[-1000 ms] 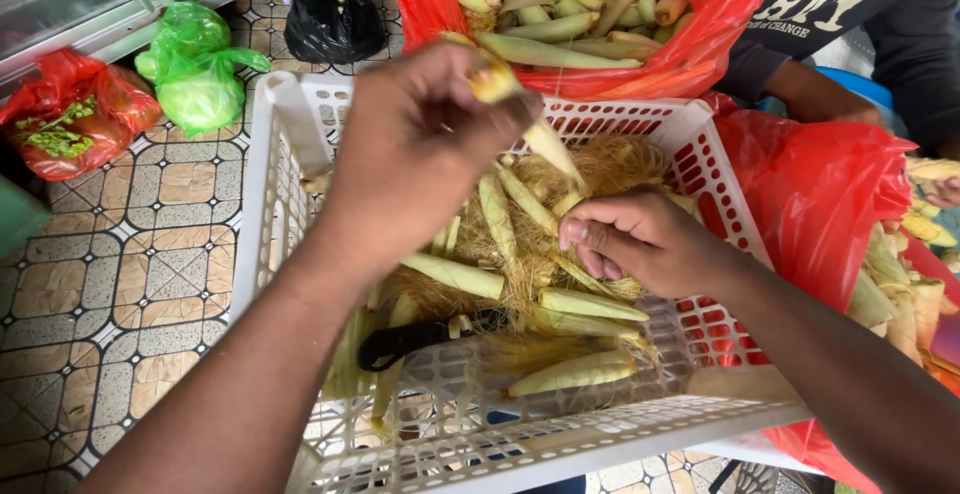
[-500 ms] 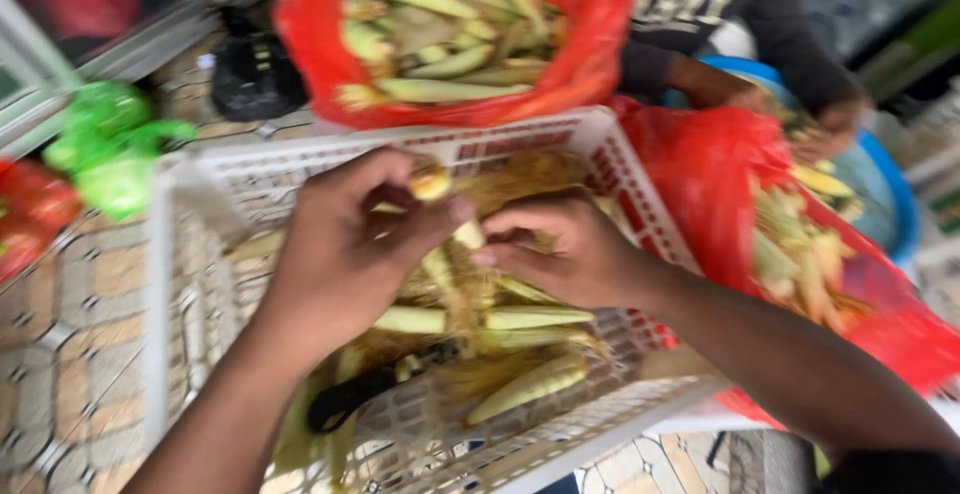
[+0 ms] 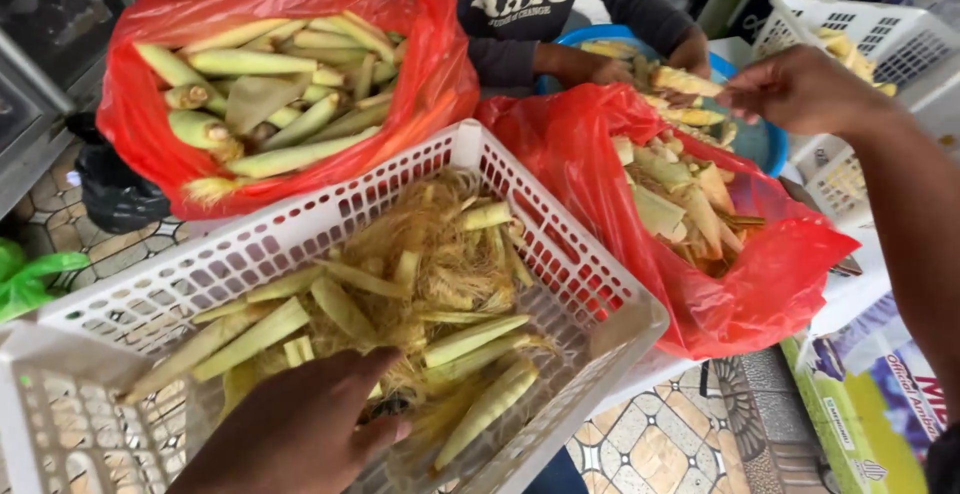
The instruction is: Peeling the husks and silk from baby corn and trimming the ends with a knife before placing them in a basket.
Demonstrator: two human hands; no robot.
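Husks (image 3: 400,304) and silk heaped in the white crate (image 3: 600,299), front and centre. Left hand (image 3: 300,429) low over the near end of that heap, fingers curled loosely, tips touching husks; grip not clear. Right hand (image 3: 800,89) up and away to the right, above the right red bag (image 3: 760,284) of scraps, fingers pinched narrow, contents not visible. Behind the crate, another red bag (image 3: 180,169) full of corn ears (image 3: 270,104). Farther back, another person's hands (image 3: 620,69) at a blue basin (image 3: 765,139).

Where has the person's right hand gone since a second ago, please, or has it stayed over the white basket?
Yes, it moved: the right hand left the white basket and now reaches out to the right, beyond the red bag of husks.
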